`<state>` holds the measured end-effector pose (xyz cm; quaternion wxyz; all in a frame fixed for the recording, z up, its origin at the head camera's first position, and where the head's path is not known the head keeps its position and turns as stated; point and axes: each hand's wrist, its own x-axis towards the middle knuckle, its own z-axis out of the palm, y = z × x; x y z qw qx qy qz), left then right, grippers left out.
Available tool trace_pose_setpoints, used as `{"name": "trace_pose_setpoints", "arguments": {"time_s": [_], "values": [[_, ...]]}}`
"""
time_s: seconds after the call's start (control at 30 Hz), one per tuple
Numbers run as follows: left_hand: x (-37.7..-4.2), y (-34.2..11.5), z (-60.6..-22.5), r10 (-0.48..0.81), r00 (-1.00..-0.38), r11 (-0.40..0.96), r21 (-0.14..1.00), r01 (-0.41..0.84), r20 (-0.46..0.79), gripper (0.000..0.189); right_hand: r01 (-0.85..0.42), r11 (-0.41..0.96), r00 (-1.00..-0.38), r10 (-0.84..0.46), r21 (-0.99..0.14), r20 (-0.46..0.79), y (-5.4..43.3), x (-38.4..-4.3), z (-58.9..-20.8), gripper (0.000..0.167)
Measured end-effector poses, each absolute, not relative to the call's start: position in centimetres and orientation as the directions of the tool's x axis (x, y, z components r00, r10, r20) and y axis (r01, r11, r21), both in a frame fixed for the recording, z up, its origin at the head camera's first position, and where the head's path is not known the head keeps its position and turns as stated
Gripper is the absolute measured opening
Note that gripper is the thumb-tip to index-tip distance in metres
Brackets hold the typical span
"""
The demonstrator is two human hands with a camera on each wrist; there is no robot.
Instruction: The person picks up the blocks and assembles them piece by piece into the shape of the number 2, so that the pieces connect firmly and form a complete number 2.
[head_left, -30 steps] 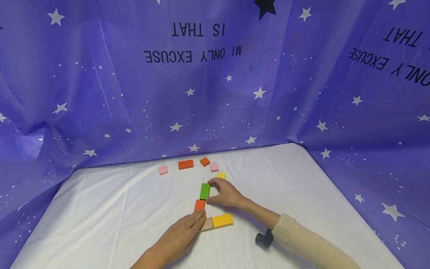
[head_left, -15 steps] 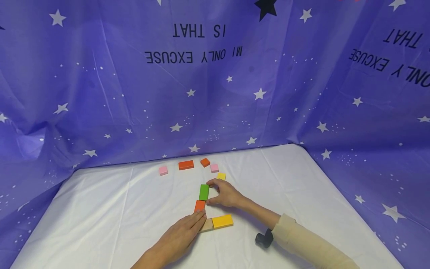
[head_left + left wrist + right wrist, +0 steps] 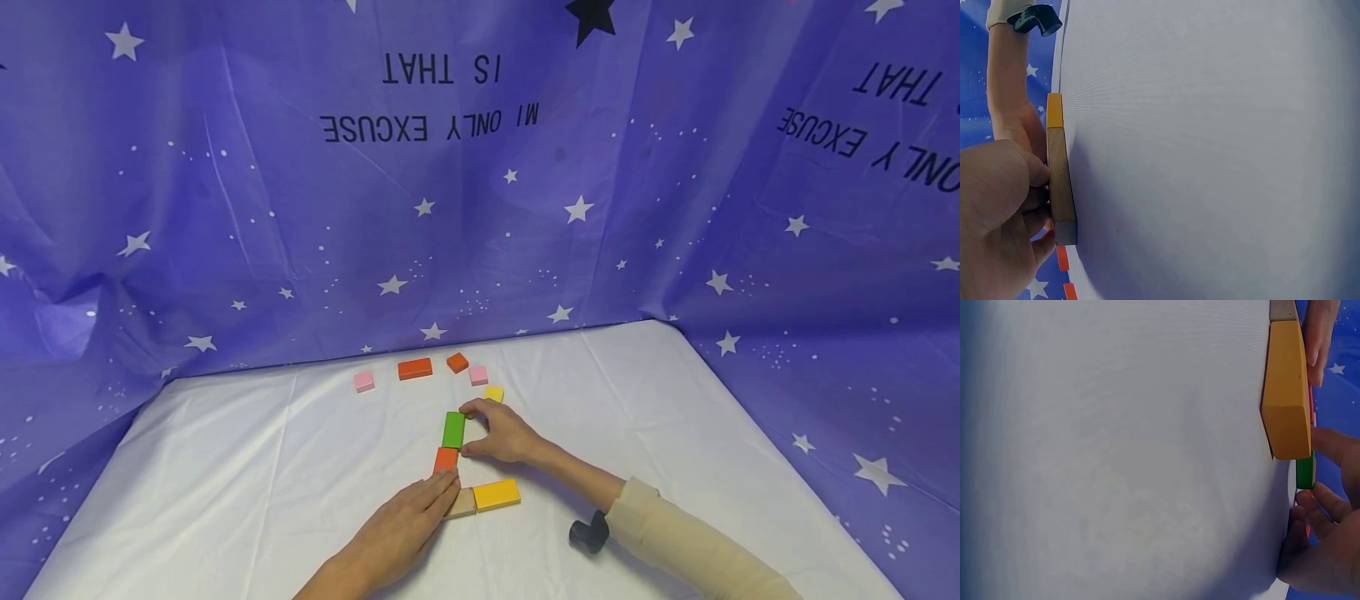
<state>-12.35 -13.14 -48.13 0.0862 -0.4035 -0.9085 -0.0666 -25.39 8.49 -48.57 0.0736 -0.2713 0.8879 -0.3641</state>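
Note:
In the head view, a green block (image 3: 453, 430) stands end to end with an orange-red block (image 3: 446, 459) on the white cloth. My right hand (image 3: 506, 432) pinches the green block at its right side, thumb near one end and forefinger near the other. My left hand (image 3: 408, 521) rests its extended fingers on the orange-red block and covers part of a plain wooden block (image 3: 462, 502). A yellow block (image 3: 497, 495) touches the wooden block's right end. The left wrist view shows the wooden block (image 3: 1060, 187) beside my left thumb; the right wrist view shows the yellow block (image 3: 1286, 394) close up.
Farther back lie a pink block (image 3: 363, 382), a long red block (image 3: 415, 368), a small orange-red block (image 3: 457, 362) and another pink block (image 3: 478, 376). A pale yellow block (image 3: 493, 393) is partly behind my right hand. A starry purple curtain (image 3: 480, 250) hangs behind the table.
The green block has shifted slightly left and toward me, lining up more with the orange-red block, and my right fingers followed it. My left hand has stayed in place.

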Motion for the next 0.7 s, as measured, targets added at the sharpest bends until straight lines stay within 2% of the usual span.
{"name": "trace_pose_setpoints", "arguments": {"time_s": [0.7], "values": [[-12.37, -13.23, -48.31, 0.721, -0.655, 0.660, 0.065, 0.749, 0.224, 0.048, -0.441, 0.598, -0.846, -0.526, -0.669, 0.088, 8.31, -25.44, -48.85, 0.056]]}}
